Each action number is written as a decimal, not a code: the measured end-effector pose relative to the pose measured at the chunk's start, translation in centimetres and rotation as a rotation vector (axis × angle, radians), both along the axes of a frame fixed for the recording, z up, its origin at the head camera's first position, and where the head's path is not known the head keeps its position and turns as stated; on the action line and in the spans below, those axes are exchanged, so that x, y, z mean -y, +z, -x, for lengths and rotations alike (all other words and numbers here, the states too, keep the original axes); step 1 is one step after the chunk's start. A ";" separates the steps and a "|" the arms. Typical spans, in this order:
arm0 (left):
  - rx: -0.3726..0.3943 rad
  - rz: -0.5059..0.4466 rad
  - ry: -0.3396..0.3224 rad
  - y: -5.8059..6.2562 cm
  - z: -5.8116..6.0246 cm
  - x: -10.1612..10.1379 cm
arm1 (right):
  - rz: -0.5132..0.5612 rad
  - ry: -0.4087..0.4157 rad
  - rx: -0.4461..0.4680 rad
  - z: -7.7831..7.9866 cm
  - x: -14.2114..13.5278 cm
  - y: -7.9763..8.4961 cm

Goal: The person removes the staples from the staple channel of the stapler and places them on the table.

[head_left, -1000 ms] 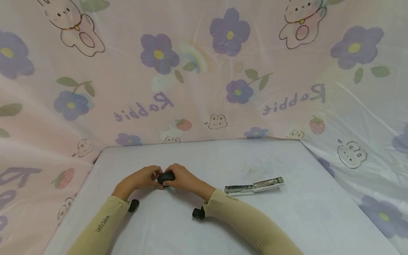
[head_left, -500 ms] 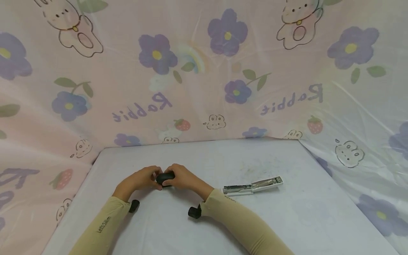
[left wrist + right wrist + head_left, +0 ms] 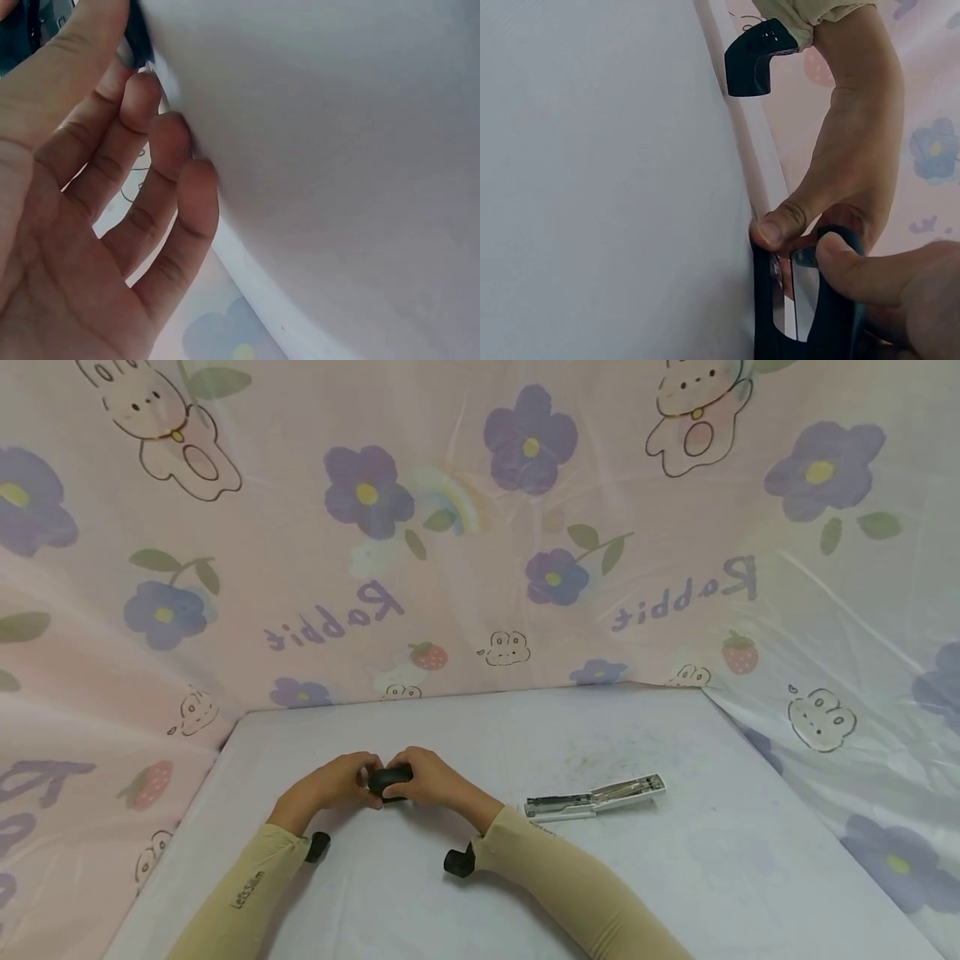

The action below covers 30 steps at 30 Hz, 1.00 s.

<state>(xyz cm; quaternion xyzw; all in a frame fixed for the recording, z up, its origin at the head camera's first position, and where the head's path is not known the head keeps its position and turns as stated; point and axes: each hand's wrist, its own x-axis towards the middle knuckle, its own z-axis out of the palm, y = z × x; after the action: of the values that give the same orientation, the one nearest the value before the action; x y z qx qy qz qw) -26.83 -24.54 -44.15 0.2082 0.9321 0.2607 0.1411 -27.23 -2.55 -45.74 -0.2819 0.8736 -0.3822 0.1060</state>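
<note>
Between both hands, low over the left-centre part of the white table, is a black two-armed object (image 3: 390,779); its exact kind is unclear. In the right wrist view, a gap runs between the object's arms (image 3: 832,322). My left hand (image 3: 345,779) pinches one end with its thumb and a finger. The other left fingers (image 3: 197,195) are bent near the table. My right hand (image 3: 427,777) grips the opposite part, the thumb (image 3: 841,259) on one arm. A white stapler (image 3: 596,798) lies opened flat to the right.
The white table (image 3: 480,727) meets a printed cloth curtain (image 3: 465,568) at the back and sides. Beige sleeves (image 3: 570,877) cover both forearms. A black wrist camera sticks out from each cuff, the right one (image 3: 459,862) close to the tabletop.
Both hands keep hold of the black object almost in the same place. The right forearm has shifted slightly to the left. The stapler lies as before.
</note>
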 end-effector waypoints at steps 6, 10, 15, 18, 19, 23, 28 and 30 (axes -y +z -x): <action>-0.017 0.026 0.008 -0.2 0.1 0.1 | 0.014 -0.006 0.017 -0.1 0.0 0.1; -0.030 0.036 -0.001 -0.3 0.1 0.0 | 0.013 -0.019 0.034 0.0 0.0 0.1; -0.034 0.028 0.003 -0.2 -0.2 -0.1 | 0.009 -0.014 0.026 0.2 0.0 -0.1; -0.024 0.022 0.017 -0.2 -0.3 -0.2 | 0.036 0.000 0.039 0.4 -0.2 -0.2; -0.016 0.020 0.023 -0.3 -0.3 -0.2 | 0.054 0.000 0.047 0.5 -0.4 -0.2; -0.006 0.036 0.049 -0.4 -0.2 0.0 | 0.149 0.003 0.091 1.1 -1.0 -0.2; -0.006 0.045 0.054 0.0 -0.3 -0.2 | 0.182 0.031 0.092 1.5 -1.6 -0.1; -0.005 0.039 0.051 0.0 -0.4 -0.4 | 0.173 0.045 0.076 1.4 -1.9 -0.1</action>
<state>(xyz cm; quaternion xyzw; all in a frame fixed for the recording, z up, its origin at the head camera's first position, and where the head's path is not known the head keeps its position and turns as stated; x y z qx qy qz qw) -26.40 -24.13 -44.16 0.1823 0.9423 0.2454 0.1363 -28.60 -0.68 -45.79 -0.2950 0.8261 -0.4641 0.1229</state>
